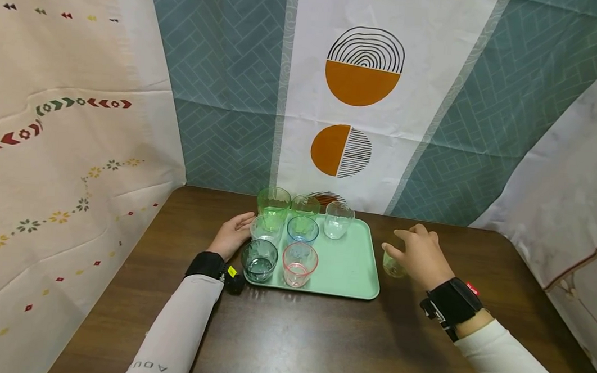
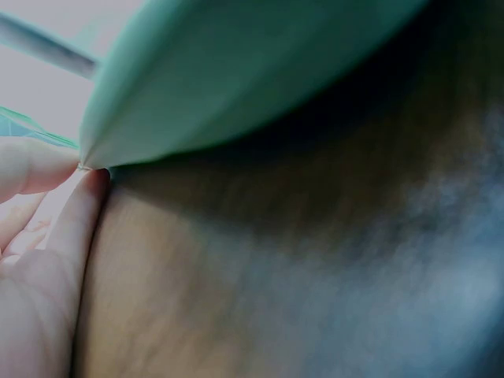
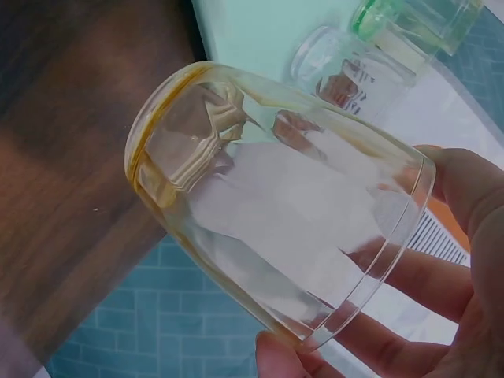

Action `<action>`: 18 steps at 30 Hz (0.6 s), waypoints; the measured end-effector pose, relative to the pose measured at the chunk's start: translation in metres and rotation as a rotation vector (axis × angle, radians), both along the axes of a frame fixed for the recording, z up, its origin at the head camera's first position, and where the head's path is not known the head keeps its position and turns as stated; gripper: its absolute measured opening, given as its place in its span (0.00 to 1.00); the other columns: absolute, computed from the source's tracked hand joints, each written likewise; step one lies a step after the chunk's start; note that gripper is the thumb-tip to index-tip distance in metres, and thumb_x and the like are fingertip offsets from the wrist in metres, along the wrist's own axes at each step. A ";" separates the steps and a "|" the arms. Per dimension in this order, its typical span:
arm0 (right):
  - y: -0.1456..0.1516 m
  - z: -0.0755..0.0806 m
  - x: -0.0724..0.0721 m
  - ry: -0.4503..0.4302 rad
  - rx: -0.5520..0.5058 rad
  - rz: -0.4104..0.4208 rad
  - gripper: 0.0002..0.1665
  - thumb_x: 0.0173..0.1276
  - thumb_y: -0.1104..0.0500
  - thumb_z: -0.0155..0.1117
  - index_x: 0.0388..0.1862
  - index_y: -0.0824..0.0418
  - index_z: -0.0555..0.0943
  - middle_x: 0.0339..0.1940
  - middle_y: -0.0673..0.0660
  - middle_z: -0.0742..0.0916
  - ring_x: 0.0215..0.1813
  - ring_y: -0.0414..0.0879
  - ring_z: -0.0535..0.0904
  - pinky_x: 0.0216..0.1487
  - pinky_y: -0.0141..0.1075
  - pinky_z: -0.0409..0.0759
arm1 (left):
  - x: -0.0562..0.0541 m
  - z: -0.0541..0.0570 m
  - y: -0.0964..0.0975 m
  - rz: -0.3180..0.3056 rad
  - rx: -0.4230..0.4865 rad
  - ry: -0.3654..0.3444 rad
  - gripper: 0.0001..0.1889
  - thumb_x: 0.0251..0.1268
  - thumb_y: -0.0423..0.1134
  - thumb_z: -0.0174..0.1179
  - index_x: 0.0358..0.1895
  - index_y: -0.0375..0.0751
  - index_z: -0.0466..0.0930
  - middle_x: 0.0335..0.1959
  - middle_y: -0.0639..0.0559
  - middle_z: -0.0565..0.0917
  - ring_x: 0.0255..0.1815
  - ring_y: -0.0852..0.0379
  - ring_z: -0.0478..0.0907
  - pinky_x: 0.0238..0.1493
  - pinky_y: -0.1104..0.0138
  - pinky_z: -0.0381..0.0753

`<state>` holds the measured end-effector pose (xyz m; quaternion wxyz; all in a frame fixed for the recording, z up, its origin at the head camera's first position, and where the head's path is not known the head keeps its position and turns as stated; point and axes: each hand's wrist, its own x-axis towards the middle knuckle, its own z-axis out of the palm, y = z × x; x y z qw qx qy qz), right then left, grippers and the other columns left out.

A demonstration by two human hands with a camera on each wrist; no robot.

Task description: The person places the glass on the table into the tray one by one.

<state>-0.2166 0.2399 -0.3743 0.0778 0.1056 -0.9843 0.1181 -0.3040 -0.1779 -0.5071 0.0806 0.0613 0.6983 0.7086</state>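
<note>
To the right of a mint-green tray (image 1: pixel 355 268), my right hand (image 1: pixel 423 260) holds a yellowish-tinted drinking glass (image 1: pixel 394 266) close over the table. The right wrist view shows fingers and thumb spread around the rim of this glass (image 3: pixel 291 205), its amber-edged base pointing away from the hand. My left hand (image 1: pixel 232 234) is at the tray's left edge, where thumb and finger pinch the tray's rim (image 2: pixel 150 118) in the left wrist view. On the tray's left side stand a dark grey glass (image 1: pixel 259 263), a pink-rimmed glass (image 1: pixel 299 267), a blue-rimmed glass (image 1: pixel 303 230) and a clear glass (image 1: pixel 265 232).
At the back of the tray stand a larger green glass (image 1: pixel 273 201), a smaller green glass (image 1: pixel 305 205) and another clear glass (image 1: pixel 338 222). The brown wooden table (image 1: pixel 295 344) meets a patterned curtain (image 1: pixel 226 121) behind, with more cloth hanging at both sides.
</note>
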 end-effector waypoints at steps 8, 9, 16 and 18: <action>-0.014 -0.001 -0.014 0.022 0.010 0.015 0.31 0.74 0.50 0.66 0.61 0.75 0.80 0.46 0.71 0.83 0.52 0.63 0.73 0.54 0.57 0.67 | -0.002 0.000 -0.001 0.014 -0.012 0.024 0.34 0.77 0.38 0.58 0.78 0.28 0.55 0.75 0.30 0.63 0.76 0.40 0.62 0.72 0.56 0.69; -0.017 -0.001 -0.016 0.020 0.007 0.016 0.31 0.74 0.50 0.66 0.61 0.75 0.80 0.46 0.70 0.83 0.52 0.63 0.73 0.54 0.57 0.67 | -0.002 0.000 -0.001 0.016 -0.012 0.017 0.34 0.77 0.37 0.58 0.78 0.29 0.55 0.75 0.30 0.63 0.77 0.40 0.62 0.73 0.56 0.68; -0.035 -0.004 -0.025 0.026 0.000 0.043 0.31 0.73 0.49 0.66 0.61 0.75 0.80 0.45 0.69 0.83 0.51 0.62 0.74 0.55 0.56 0.67 | -0.003 -0.003 -0.001 0.014 -0.014 -0.026 0.33 0.78 0.36 0.57 0.79 0.32 0.55 0.76 0.34 0.63 0.77 0.44 0.61 0.74 0.56 0.67; -0.037 -0.005 -0.027 0.022 -0.007 0.044 0.31 0.74 0.49 0.66 0.61 0.74 0.80 0.45 0.68 0.84 0.51 0.62 0.74 0.56 0.56 0.67 | 0.002 0.005 0.001 0.009 -0.011 -0.027 0.33 0.78 0.34 0.56 0.79 0.31 0.54 0.76 0.32 0.63 0.77 0.42 0.61 0.74 0.54 0.66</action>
